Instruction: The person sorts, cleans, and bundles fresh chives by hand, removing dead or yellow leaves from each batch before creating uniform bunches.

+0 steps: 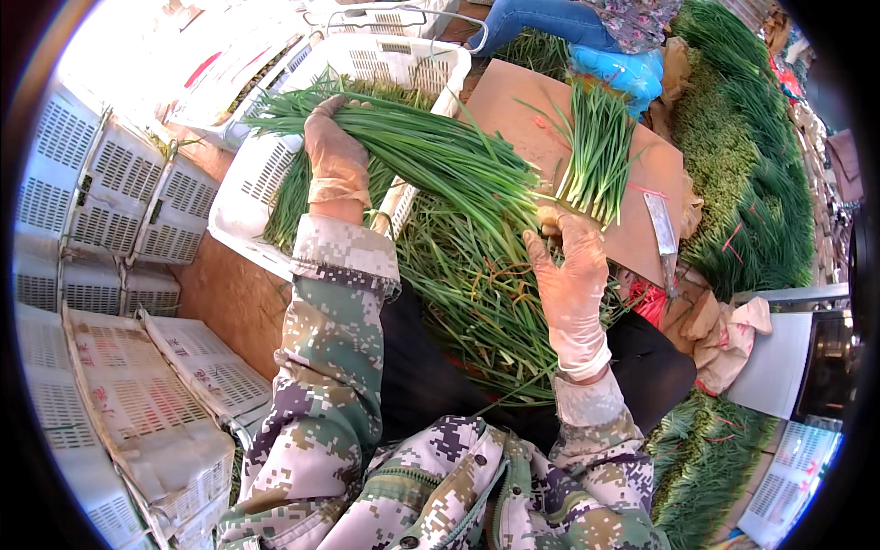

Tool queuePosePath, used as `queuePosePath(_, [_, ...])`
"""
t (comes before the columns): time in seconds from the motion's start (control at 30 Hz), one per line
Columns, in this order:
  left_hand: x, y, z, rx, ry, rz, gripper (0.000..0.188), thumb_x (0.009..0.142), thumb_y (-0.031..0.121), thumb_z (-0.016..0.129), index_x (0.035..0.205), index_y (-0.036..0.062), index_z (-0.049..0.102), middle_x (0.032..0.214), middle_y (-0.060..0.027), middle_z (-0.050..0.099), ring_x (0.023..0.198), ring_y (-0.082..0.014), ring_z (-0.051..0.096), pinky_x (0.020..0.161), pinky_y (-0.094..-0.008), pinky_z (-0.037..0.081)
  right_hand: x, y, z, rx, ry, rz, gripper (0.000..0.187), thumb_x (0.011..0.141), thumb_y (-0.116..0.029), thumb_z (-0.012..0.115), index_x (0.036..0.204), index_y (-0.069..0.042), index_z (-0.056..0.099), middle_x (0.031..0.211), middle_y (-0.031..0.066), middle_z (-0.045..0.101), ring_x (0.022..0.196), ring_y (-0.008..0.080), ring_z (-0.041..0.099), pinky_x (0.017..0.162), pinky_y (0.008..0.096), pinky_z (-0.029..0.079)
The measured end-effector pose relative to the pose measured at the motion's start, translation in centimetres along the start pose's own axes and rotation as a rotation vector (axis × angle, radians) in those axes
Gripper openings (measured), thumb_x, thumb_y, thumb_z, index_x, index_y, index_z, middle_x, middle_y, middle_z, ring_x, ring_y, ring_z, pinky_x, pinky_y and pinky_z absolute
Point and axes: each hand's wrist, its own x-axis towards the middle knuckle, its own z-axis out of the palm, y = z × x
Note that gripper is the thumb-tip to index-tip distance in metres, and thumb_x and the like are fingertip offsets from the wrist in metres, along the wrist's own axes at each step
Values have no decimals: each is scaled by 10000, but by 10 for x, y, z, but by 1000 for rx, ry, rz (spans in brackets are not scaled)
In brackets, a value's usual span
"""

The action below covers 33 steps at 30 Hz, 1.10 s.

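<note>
A long bunch of green chives point(440, 151) stretches across in front of me, its leaf tips at the left and its pale stem ends at the right. My left hand point(335, 151), in a thin glove, is wrapped round the leafy end. At the stem ends, my right hand point(570, 275), gloved too, has thumb and fingers pinched together on the stalks. Below the bunch, a heap of loose chive leaves point(467, 293) covers my lap. A second bunch of chives point(596, 151) lies on a tan board point(522, 96), beside a flat-bladed knife point(660, 225).
A white plastic basket point(243, 197) holding more greens stands at front left. Several white crates point(137, 394) are stacked at my left. Long rows of chives point(752, 174) lie at the right. A blue plastic bag point(619, 73) and another person's jeans-clad leg point(541, 23) are beyond the board.
</note>
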Motion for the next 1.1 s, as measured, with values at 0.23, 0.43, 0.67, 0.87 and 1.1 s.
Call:
queuePosePath(0.23, [-6, -2, 0, -31, -73, -50, 84, 902, 47, 547, 935, -30, 540, 806, -132, 598, 689, -289, 615, 698, -390, 561, 19, -5, 26, -272, 39, -267, 367, 776, -200, 815, 1087, -61, 679, 940, 114, 649, 896, 295, 623, 791, 416, 495])
queuePosePath(0.43, [-14, 1, 4, -32, -43, -51, 72, 903, 52, 546, 902, -21, 545, 786, -125, 591, 696, -292, 622, 706, -389, 568, 12, 9, 40, -121, 42, -312, 174, 805, -188, 762, 955, -114, 717, 852, 79, 635, 807, 306, 624, 746, 426, 494])
queuePosePath(0.67, [-26, -7, 11, 35, -213, -119, 92, 907, 75, 555, 902, -8, 595, 754, -118, 627, 666, -279, 634, 668, -390, 573, -4, 7, 14, -153, -72, -297, 116, 825, -163, 735, 907, -96, 686, 816, 89, 639, 790, 302, 632, 717, 420, 503])
queuePosePath(0.87, [-39, -11, 16, 175, -301, -72, 108, 913, 101, 556, 902, 9, 613, 743, -119, 641, 651, -251, 643, 635, -375, 565, -3, 10, 0, -70, -155, -237, 91, 837, -184, 704, 820, -101, 672, 718, 92, 636, 684, 319, 642, 620, 419, 511])
queuePosePath(1.1, [-19, 0, 7, 58, -273, -107, 97, 897, 85, 557, 856, 8, 598, 744, -140, 644, 667, -283, 645, 652, -383, 565, -22, 35, -39, 25, -285, 14, 52, 874, -95, 697, 883, -45, 686, 815, 90, 707, 724, 246, 683, 677, 349, 527])
